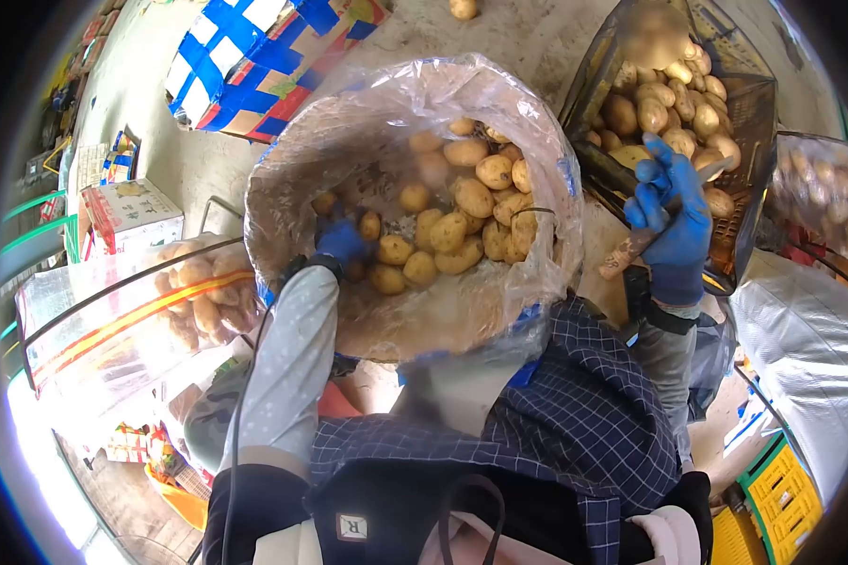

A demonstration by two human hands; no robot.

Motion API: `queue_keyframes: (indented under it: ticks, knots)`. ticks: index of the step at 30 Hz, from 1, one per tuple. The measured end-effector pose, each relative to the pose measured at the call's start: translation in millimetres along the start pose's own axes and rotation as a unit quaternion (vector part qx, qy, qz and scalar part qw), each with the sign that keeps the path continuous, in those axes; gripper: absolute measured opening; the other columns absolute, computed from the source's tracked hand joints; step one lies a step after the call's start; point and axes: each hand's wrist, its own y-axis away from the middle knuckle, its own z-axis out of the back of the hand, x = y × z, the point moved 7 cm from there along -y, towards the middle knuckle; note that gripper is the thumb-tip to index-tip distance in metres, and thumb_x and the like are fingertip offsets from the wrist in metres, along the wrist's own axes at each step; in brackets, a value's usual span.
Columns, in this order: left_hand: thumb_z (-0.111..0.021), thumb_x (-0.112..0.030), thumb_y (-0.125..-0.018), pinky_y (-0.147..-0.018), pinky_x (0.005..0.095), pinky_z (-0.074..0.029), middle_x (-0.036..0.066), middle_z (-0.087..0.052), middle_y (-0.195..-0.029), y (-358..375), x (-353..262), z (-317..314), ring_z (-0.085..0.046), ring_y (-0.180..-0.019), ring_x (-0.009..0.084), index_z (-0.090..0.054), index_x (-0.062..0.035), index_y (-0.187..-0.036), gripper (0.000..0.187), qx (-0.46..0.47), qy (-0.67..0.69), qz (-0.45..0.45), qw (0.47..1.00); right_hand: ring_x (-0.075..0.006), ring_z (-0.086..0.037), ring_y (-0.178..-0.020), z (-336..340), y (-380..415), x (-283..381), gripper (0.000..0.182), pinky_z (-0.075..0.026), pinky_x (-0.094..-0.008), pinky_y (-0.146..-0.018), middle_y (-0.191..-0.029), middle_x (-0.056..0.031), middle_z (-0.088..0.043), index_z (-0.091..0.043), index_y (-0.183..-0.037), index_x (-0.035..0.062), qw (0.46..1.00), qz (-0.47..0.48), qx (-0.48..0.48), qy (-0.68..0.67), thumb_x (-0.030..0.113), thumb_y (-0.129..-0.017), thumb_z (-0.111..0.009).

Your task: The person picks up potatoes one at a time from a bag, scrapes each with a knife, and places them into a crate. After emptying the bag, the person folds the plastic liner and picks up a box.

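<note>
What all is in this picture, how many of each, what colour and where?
Lined tub: one, brownish inside clear plastic, centre
Tub potatoes: many, yellow-brown, inside it
Dark crate: one, blackish, upper right
Crate potatoes: many, tan, inside it
Loose potato: one, tan, floor, top
Bagged potatoes: several, brown, far left; more far right
Taped box: one, blue-white-red, upper left
Carton: one, whitish with red, left
Silvery sheet: one, right
Yellow crates: lower right, count unclear
Brown-handled tool: one, in right grip
Checked apron: one, navy, bottom
Gloved hands: two, blue; left in tub, right beside dark crate
</note>
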Motion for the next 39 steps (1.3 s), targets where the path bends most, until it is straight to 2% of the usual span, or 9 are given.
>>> queue_keyframes:
  ticks: [3,6,9,12,18,24,30,36,39]
  knots:
    - [-0.086,-0.043,-0.065,-0.102,0.0443,-0.048,0.026,-0.047,-0.147,-20.2,16.0,-10.0,-0.056,-0.126,0.0382,-0.052,-0.0150,-0.143,0.090,0.170,0.132,-0.065,0.975,-0.0040,-0.043,-0.051,-11.1,5.0,-10.1,0.044,-0.039,-0.0216,-0.051,-0.095,-0.0051,-0.070,-0.057,-0.133,-0.0004,0.999,-0.035,-0.024,0.029,0.032,-0.105,-0.049]
    - [-0.088,-0.044,-0.064,-0.101,0.0445,-0.049,0.026,-0.053,-0.139,-15.5,12.9,1.4,-0.058,-0.123,0.0368,-0.053,-0.0122,-0.141,0.090,0.166,0.096,-0.053,0.980,-0.0040,-0.045,-0.052,-14.0,12.7,-9.1,0.043,-0.040,-0.0218,-0.052,-0.094,-0.0053,-0.070,-0.058,-0.132,-0.0002,0.997,-0.026,-0.036,0.066,0.032,-0.105,-0.049]
    - [-0.086,-0.049,-0.062,-0.106,0.0466,-0.044,0.026,-0.057,-0.137,-15.9,15.3,-16.8,-0.054,-0.127,0.0416,-0.055,-0.0148,-0.141,0.092,0.186,0.225,0.031,0.956,-0.0045,-0.047,-0.054,-15.0,15.4,-10.9,0.042,-0.041,-0.0223,-0.052,-0.093,-0.0064,-0.070,-0.059,-0.131,0.0000,0.994,-0.026,-0.075,0.072,0.032,-0.104,-0.050]
    - [-0.086,-0.048,-0.063,-0.106,0.0457,-0.045,0.025,-0.058,-0.135,-16.8,8.7,-4.2,-0.056,-0.126,0.0398,-0.056,-0.0110,-0.139,0.090,0.153,0.171,0.034,0.973,-0.0051,-0.049,-0.054,-19.4,11.6,-17.6,0.043,-0.041,-0.0222,-0.053,-0.094,-0.0078,-0.070,-0.059,-0.131,0.0000,0.998,-0.048,-0.012,0.038,0.032,-0.104,-0.051]
    - [-0.085,-0.051,-0.065,-0.102,0.0439,-0.048,0.024,-0.062,-0.130,-18.9,18.3,-5.0,-0.061,-0.120,0.0378,-0.056,-0.0065,-0.139,0.091,0.197,0.134,-0.084,0.967,-0.0052,-0.048,-0.053,-13.5,16.7,-18.8,0.042,-0.041,-0.0223,-0.053,-0.096,-0.0095,-0.070,-0.060,-0.128,-0.0010,0.995,-0.048,-0.044,0.072,0.032,-0.104,-0.051]
    - [-0.088,-0.040,-0.067,-0.097,0.0426,-0.051,0.021,-0.068,-0.121,-25.9,6.5,2.4,-0.065,-0.112,0.0351,-0.057,-0.0037,-0.138,0.086,0.211,0.083,-0.051,0.972,-0.0035,-0.042,-0.051,-24.9,15.2,-19.6,0.042,-0.037,-0.0197,-0.051,-0.093,-0.0061,-0.067,-0.060,-0.130,-0.0005,0.992,-0.037,-0.030,0.114,0.032,-0.105,-0.049]
    - [-0.086,-0.024,-0.076,-0.084,0.0340,-0.057,0.015,-0.069,-0.113,-3.5,24.1,40.9,-0.068,-0.102,0.0217,-0.062,-0.0036,-0.126,0.059,0.231,0.441,0.004,0.867,-0.0051,-0.050,-0.056,-22.6,15.0,-21.3,0.039,-0.041,-0.0197,-0.052,-0.094,-0.0101,-0.069,-0.061,-0.124,-0.0033,0.986,-0.032,-0.038,0.158,0.029,-0.103,-0.052]
    - [-0.070,-0.004,-0.087,-0.088,0.0355,-0.060,0.012,-0.060,-0.127,7.8,-48.2,108.0,-0.068,-0.105,0.0270,-0.050,-0.0090,-0.132,0.050,0.250,0.812,-0.053,0.525,-0.0039,-0.050,-0.057,-65.7,16.8,-21.4,0.034,-0.040,-0.0191,-0.051,-0.091,-0.0064,-0.068,-0.061,-0.121,-0.0013,0.973,-0.074,0.035,0.216,0.026,-0.103,-0.054]
    - [-0.074,0.000,-0.081,-0.088,0.0360,-0.061,0.011,-0.060,-0.128,35.5,-88.8,149.1,-0.067,-0.109,0.0271,-0.049,-0.0108,-0.135,0.060,0.216,0.828,-0.161,0.491,-0.0041,-0.049,-0.056,-79.4,22.4,-39.9,0.038,-0.039,-0.0194,-0.050,-0.090,-0.0046,-0.067,-0.060,-0.126,0.0004,0.964,-0.129,0.106,0.206,0.027,-0.099,-0.063]
